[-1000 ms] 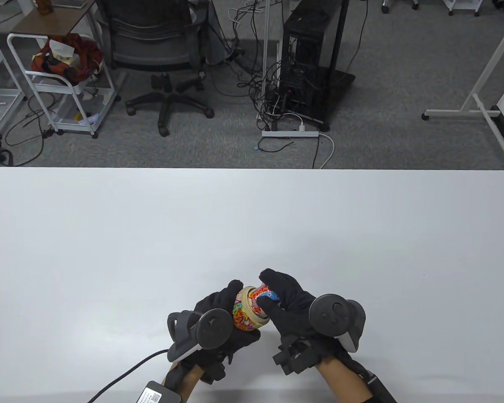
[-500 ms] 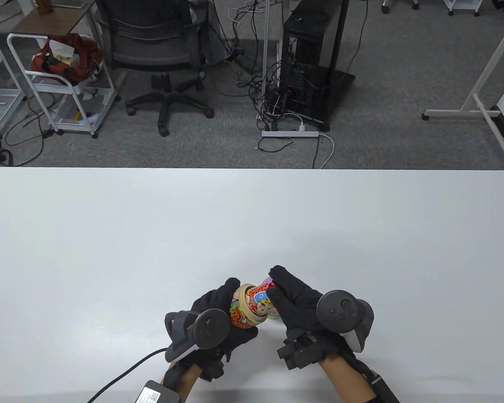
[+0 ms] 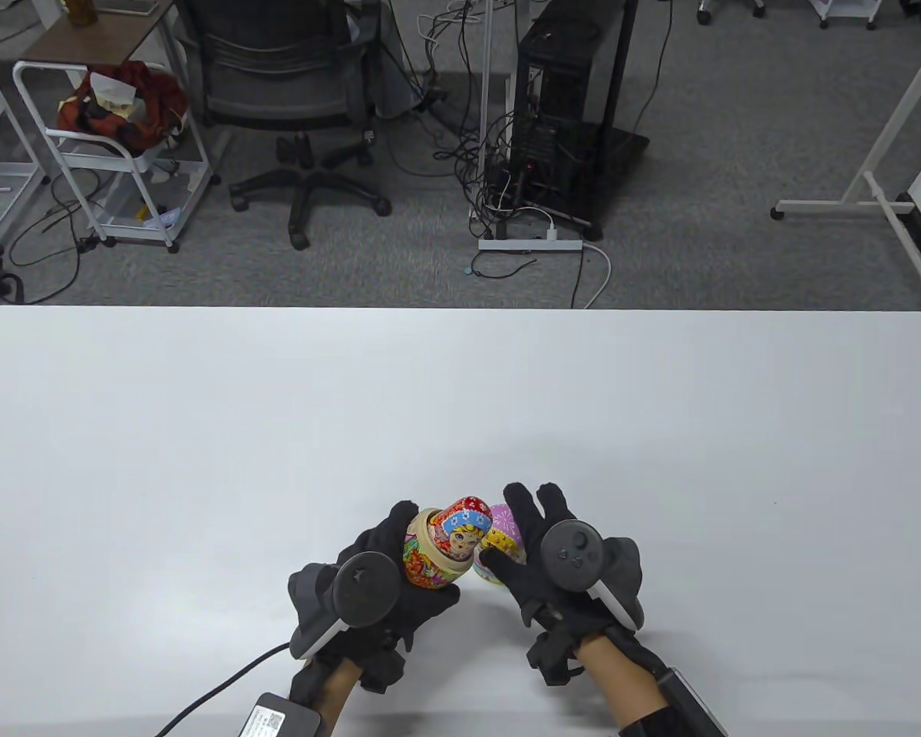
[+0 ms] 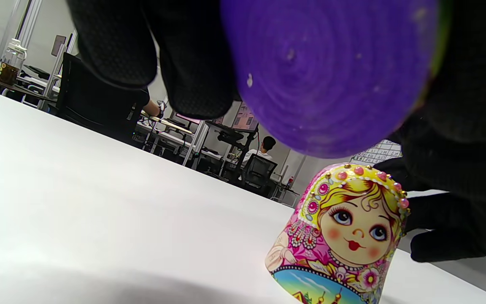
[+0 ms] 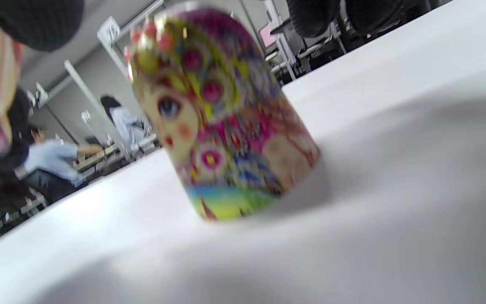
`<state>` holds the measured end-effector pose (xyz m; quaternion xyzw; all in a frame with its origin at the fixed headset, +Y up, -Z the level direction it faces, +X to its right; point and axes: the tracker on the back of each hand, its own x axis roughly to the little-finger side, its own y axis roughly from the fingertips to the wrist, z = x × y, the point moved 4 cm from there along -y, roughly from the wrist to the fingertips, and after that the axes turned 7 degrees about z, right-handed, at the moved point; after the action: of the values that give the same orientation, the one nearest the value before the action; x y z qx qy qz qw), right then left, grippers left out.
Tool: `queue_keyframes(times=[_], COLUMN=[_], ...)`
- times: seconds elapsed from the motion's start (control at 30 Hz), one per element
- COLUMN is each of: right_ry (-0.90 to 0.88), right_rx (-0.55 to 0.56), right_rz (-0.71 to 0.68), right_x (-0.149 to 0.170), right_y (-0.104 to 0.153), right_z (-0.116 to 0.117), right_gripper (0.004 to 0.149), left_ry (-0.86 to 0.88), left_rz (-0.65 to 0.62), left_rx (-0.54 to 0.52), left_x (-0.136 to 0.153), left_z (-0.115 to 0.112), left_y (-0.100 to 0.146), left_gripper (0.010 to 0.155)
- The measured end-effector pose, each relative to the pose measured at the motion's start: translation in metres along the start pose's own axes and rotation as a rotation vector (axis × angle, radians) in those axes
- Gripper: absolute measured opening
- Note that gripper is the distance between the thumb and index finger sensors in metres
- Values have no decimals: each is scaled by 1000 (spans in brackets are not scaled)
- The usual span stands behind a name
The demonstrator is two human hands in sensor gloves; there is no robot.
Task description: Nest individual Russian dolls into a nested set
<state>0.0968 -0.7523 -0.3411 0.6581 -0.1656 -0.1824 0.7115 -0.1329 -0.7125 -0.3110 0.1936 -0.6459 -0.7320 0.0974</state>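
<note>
Left hand [image 3: 387, 580]: the bottom half [image 3: 424, 564] of the largest doll is cupped in the gloved fingers and lifted clear of the table [image 3: 199, 430]; its purple underside [image 4: 331, 71] fills the top of the left wrist view. A smaller doll [image 3: 463, 526], red-scarved and blue-trimmed, is seated in the open half with its head and face standing above the pale wooden rim, tilted slightly toward the far side of the table.

Right hand [image 3: 552, 556]: the fingers are spread and nothing is seen to be gripped. They are placed just beside the pink top half [image 3: 504, 543], which stands mouth-down on the table between the two hands. Whether the fingertips touch it cannot be told, and the right wrist view is blurred.

Handling, as judged from the pictures. The pieces appear to be thin, hollow turned wood under glossy lacquer, so they are expected to be light, rigid and rather slippery against glove fabric. The raised beads on the headdress of the top half look liable to chip, and the thin rims to crack if squeezed hard. The top half is best taken around its widest band near the mouth, with thumb opposed to fingers, rather than by the narrow beaded crown. The bottom half is best held low around its belly, so that the rim is left free for the cap to be pressed straight down and twisted gently home.
</note>
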Motion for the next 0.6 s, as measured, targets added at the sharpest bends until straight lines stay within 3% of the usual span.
queue_keyframes(times=[0.17, 0.33, 0.6], right_ry=[104, 68, 22], right_rx=[-48, -18, 87], right_rz=[62, 63, 82], right_x=[7, 4, 8], right_y=[-5, -7, -9], right_z=[18, 18, 0], right_gripper=[80, 87, 85], left_ry=[-3, -12, -16], left_rz=[5, 6, 12], left_rx=[2, 4, 8], left_x=[0, 0, 1], left_z=[0, 0, 0], left_y=[0, 0, 0], left_gripper=[114, 114, 114])
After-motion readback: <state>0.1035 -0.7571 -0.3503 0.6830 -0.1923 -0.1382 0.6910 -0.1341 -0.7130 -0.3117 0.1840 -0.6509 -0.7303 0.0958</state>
